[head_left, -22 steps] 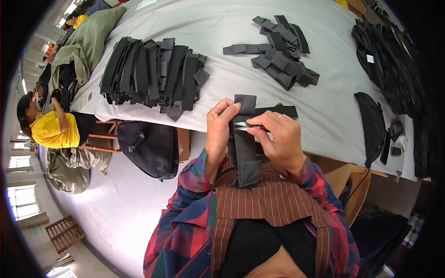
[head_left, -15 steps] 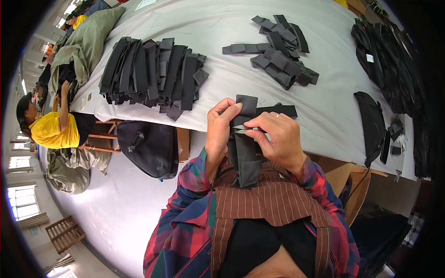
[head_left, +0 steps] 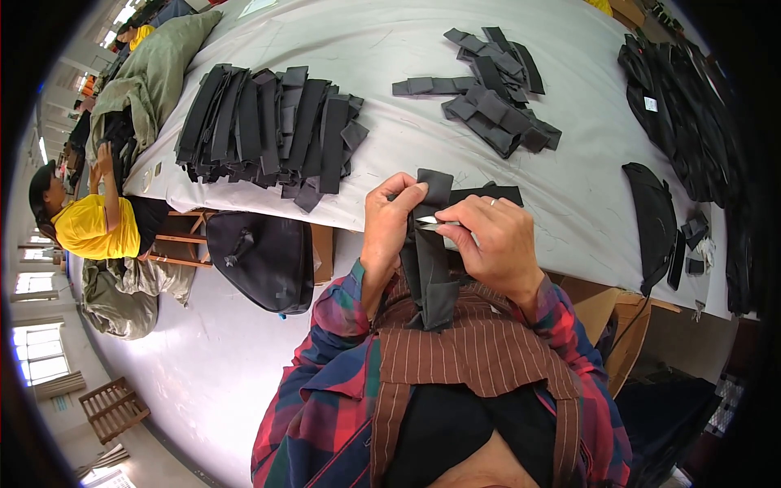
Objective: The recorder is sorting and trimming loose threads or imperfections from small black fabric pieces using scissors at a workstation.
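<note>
A fabric strip (head_left: 438, 281) runs from the left fingers (head_left: 412, 196) back toward the wearer's apron (head_left: 464, 356). Snips (head_left: 428, 220) sit between the right fingers (head_left: 457, 213), tips pointing left over the strip. Just beyond the right fingers, a loose strip (head_left: 508, 195) lies on the tabletop (head_left: 382, 41). Ahead and left of both hands' fingers is a strip pile (head_left: 264, 126); ahead and slightly right, a strip cluster (head_left: 498, 102). Well to the right lies a pouch (head_left: 648, 215), with a fabric heap (head_left: 679, 114) beyond it. Left of the fingers, below the tabletop's edge, is a bag (head_left: 260, 259); farther left, a co-worker (head_left: 93, 226).
</note>
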Action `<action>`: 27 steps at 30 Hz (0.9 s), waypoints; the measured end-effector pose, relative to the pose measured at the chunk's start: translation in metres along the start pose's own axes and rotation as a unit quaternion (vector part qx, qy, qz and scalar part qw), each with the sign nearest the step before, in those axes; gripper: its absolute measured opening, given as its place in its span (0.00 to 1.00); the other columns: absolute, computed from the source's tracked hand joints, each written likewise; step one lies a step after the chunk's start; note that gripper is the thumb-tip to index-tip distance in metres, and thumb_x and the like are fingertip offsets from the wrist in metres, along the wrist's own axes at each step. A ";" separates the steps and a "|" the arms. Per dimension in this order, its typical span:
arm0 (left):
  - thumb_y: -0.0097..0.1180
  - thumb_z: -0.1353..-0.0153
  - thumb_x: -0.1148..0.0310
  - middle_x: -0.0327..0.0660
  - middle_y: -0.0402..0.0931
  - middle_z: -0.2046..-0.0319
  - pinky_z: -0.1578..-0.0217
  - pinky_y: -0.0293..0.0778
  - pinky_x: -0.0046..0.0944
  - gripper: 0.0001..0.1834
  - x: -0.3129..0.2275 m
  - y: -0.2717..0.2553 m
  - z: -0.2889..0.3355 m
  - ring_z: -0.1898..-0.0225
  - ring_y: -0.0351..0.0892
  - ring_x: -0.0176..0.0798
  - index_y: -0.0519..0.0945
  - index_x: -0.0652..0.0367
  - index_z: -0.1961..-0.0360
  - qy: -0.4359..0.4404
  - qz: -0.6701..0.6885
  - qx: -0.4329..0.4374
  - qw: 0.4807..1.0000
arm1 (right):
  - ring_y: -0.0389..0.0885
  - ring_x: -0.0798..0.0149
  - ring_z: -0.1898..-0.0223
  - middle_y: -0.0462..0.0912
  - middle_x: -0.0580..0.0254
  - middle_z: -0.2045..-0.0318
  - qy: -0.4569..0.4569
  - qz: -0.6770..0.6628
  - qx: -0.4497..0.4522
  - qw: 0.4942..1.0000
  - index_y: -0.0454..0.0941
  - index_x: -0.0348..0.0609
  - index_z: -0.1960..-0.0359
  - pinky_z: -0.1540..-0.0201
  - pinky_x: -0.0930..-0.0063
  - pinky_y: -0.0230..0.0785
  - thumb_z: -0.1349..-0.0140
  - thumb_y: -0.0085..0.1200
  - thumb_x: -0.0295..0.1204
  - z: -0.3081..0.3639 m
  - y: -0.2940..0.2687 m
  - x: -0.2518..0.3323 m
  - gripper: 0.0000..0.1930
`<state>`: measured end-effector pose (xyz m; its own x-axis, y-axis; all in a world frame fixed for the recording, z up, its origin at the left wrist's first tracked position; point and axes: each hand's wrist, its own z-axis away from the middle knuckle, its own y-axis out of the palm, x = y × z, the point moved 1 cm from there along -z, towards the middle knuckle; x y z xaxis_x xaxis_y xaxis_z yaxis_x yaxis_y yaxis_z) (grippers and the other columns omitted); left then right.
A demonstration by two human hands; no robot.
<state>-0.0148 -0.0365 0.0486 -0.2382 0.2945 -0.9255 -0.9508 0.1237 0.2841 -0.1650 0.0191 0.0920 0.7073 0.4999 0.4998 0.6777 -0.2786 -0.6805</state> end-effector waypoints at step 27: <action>0.46 0.36 0.64 0.29 0.71 0.73 0.71 0.61 0.23 0.11 -0.007 0.005 0.011 0.72 0.63 0.21 0.75 0.61 0.69 -0.014 0.014 0.049 0.999 | 0.76 0.59 0.60 0.77 0.60 0.61 0.136 -0.220 -0.064 0.964 0.74 0.46 0.53 0.60 0.74 0.66 0.53 0.65 0.32 -0.013 -0.007 -0.017 0.23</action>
<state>-0.0155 -0.0274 0.0596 -0.2570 0.3251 -0.9101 -0.9196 0.2073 0.3338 -0.1792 0.0018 0.0953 0.3596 0.3648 0.8589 0.9314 -0.1956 -0.3069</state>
